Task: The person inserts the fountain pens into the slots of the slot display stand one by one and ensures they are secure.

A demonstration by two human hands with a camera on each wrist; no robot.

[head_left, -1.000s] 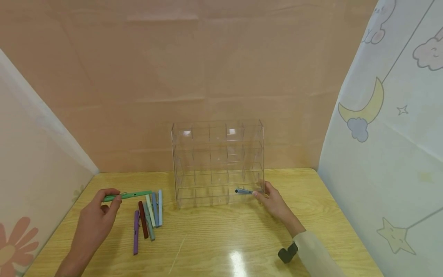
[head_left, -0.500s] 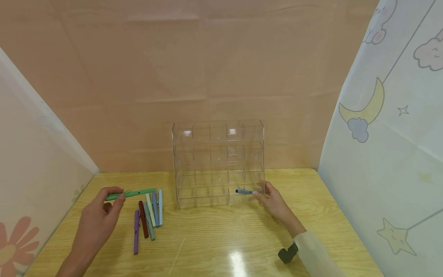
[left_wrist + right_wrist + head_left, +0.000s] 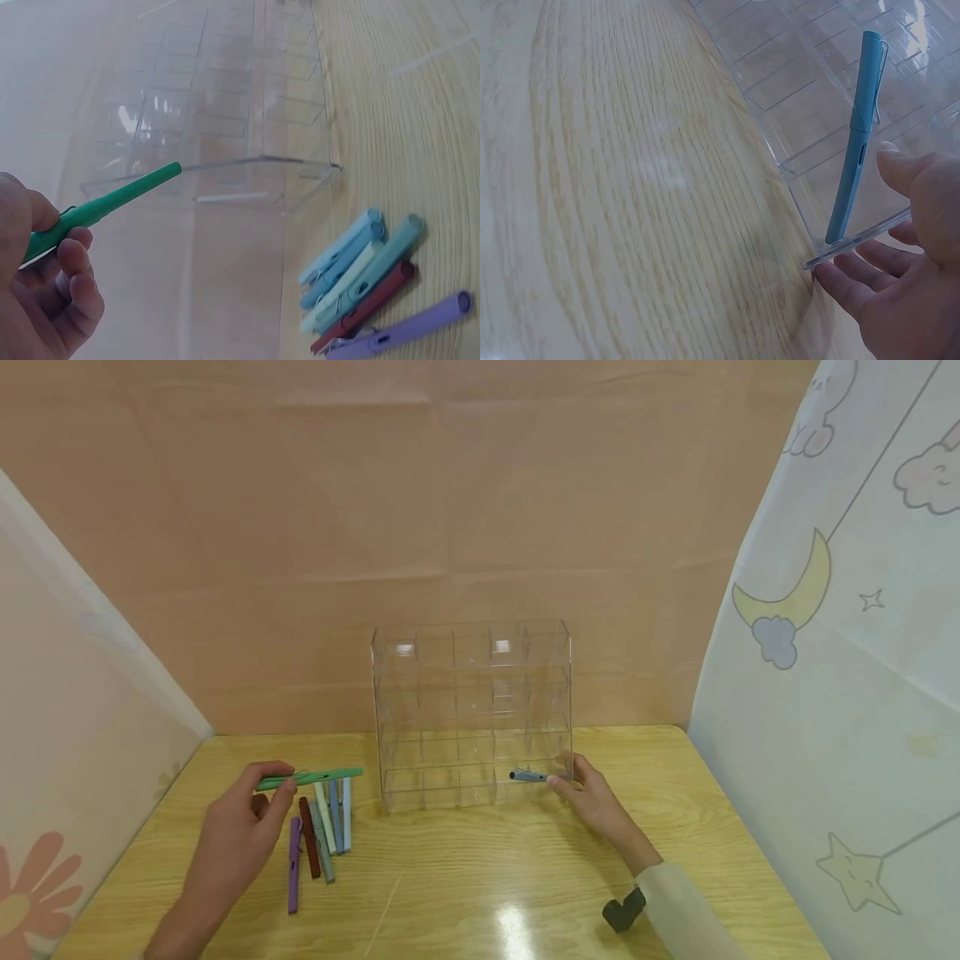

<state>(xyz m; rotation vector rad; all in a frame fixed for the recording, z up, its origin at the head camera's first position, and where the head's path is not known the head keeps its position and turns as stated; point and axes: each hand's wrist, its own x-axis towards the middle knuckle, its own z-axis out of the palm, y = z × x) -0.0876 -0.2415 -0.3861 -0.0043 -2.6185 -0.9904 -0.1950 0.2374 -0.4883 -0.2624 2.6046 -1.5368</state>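
Head view: the left hand (image 3: 243, 822) pinches the green pen (image 3: 330, 775), partly covered, jutting rightward; the right hand (image 3: 595, 792) grips the rack (image 3: 474, 714).

Creased peach backdrop (image 3: 450, 510), pale moon-print sheet (image 3: 847, 718), wood-grain tabletop (image 3: 465, 881), bright glare patch (image 3: 516, 931)

Green pen (image 3: 330, 775), nearly level, left of clear tiered rack (image 3: 474, 714); blue pen (image 3: 529, 775) inside, lower right.

Head view looks forward-down; closer wrist views share the rack (image 3: 472, 718).
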